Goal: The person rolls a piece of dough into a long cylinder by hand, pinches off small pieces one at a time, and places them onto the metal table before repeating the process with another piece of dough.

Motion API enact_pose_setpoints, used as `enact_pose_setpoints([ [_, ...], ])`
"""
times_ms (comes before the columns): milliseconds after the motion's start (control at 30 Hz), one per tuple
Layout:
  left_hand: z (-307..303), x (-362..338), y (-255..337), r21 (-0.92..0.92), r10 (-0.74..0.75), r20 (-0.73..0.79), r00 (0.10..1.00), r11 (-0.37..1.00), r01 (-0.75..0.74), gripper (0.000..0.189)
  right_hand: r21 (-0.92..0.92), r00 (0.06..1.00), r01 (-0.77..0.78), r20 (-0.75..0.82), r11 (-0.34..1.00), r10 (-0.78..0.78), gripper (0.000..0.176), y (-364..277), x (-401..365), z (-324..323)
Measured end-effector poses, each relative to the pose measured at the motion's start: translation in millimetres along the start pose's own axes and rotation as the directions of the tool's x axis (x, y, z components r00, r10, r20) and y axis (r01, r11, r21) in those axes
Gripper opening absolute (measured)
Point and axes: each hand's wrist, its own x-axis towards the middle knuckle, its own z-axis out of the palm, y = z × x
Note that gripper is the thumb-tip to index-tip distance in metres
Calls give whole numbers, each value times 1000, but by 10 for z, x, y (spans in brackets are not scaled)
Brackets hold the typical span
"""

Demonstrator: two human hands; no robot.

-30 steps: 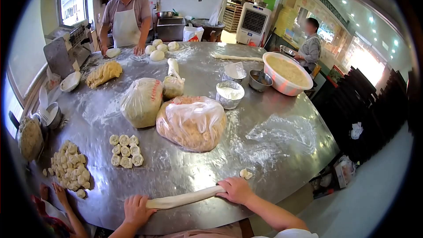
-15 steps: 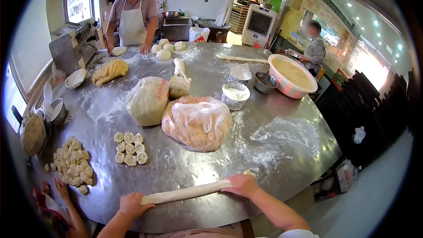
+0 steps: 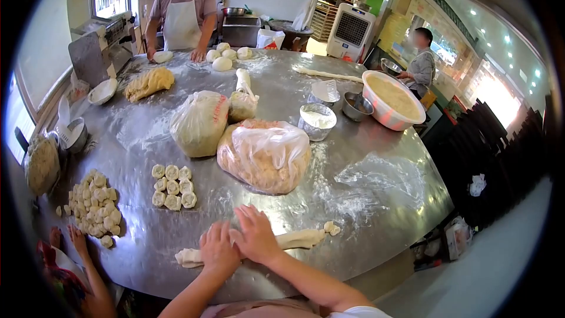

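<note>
A long roll of pale dough [image 3: 299, 239] lies across the near side of the steel table. My left hand [image 3: 218, 248] rests on it left of its middle, fingers stretched forward and flat. Beside it, almost touching, my right hand [image 3: 256, 237] also lies over the roll with fingers extended. Between them the hands hide the roll's central stretch; its left end [image 3: 188, 258] looks wrinkled. Small dough bits [image 3: 332, 228] sit at the right end. Beyond my hands are a plastic-wrapped brownish mass [image 3: 265, 168] and several small dough pieces in rows [image 3: 172, 186].
On the left is a pile of dough lumps [image 3: 94, 203], near another person's hand [image 3: 77, 240]. A bagged mass [image 3: 199, 123], a flour tub [image 3: 316, 121], a metal bowl [image 3: 356, 107] and a large basin [image 3: 393, 101] stand farther back. A person in an apron [image 3: 181, 26] works opposite.
Both my hands have left the roll's ends and come together over its middle, fingers now flattened out. The roll looks shorter and less even. The view has shifted slightly.
</note>
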Motion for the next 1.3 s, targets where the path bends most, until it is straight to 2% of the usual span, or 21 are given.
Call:
enact_pose_setpoints([
  [67, 147, 6, 53, -26, -96, 85, 992, 995, 98, 52, -80, 999, -44, 0, 996, 44, 55, -71, -33, 300],
  [100, 205, -23, 68, -39, -144, 136, 980, 988, 151, 51, -113, 991, -60, 113, 992, 72, 54, -65, -113, 290],
  [167, 134, -220, -6, 35, 19, 251, 968, 999, -28, 50, -179, 931, -74, 339, 981, 132, 53, -115, -310, 147],
  [200, 53, -330, -56, 64, 100, 306, 947, 990, -125, 49, -155, 919, -43, 382, 987, 100, 53, -158, -472, 49],
  [300, -151, -761, -158, -107, 199, 206, 958, 978, -180, 46, -126, 957, 12, 290, 992, 26, 58, -207, -1022, -160],
  [400, -210, -637, -131, -38, 70, 316, 946, 997, -61, 44, -161, 952, -17, 298, 987, 65, 62, -33, -1070, -58],
  [500, -103, -43, -154, 53, -126, 246, 961, 992, 116, 42, -351, 887, -150, 364, 924, 283, 66, 86, -322, 6],
  [567, 1, 302, -289, 34, -189, 175, 966, 982, 186, 42, -411, 910, -237, 224, 880, 349, 67, 277, 15, 186],
  [633, 58, 501, -458, -42, -202, 146, 969, 977, 210, 43, -377, 906, -283, 196, 882, 375, 65, 447, 179, 305],
  [667, 20, 467, -485, -41, -113, 140, 984, 992, 120, 44, -367, 924, -272, 160, 890, 348, 63, 439, 154, 307],
  [733, 5, 344, -511, -44, 64, 137, 989, 997, -59, 47, -333, 923, -197, 255, 922, 289, 63, 321, -38, 119],
  [767, -40, 199, -510, -28, 101, 165, 981, 995, -97, 49, -314, 914, -165, 308, 935, 265, 63, 232, -211, -14],
  [833, -216, -199, -483, -4, 165, 230, 959, 986, -168, 55, -270, 936, -131, 284, 954, 209, 62, 64, -647, -290],
  [933, -325, -644, -510, -31, 99, 145, 985, 995, -95, 59, -224, 952, -160, 222, 962, 210, 61, 122, -1212, -401],
  [1033, -377, -337, -470, -1, -154, 203, 967, 988, 157, 56, -357, 962, -111, 196, 928, 190, 62, 404, -922, -319],
  [1067, -375, -179, -508, -18, -206, 168, 964, 977, 212, 54, -330, 923, -221, 233, 918, 306, 64, 467, -664, -317],
  [1133, -297, 108, -647, -60, -324, 81, 943, 943, 329, 52, -425, 914, -316, 102, 848, 392, 63, 756, -313, -134],
  [1233, -179, 204, -911, -11, -311, 38, 950, 950, 312, 51, -410, 858, -427, 97, 806, 504, 63, 857, 21, -163],
  [1300, -297, -1, -968, 40, -146, 76, 986, 989, 143, 52, -407, 903, -315, 150, 857, 403, 61, 781, -214, -188],
])
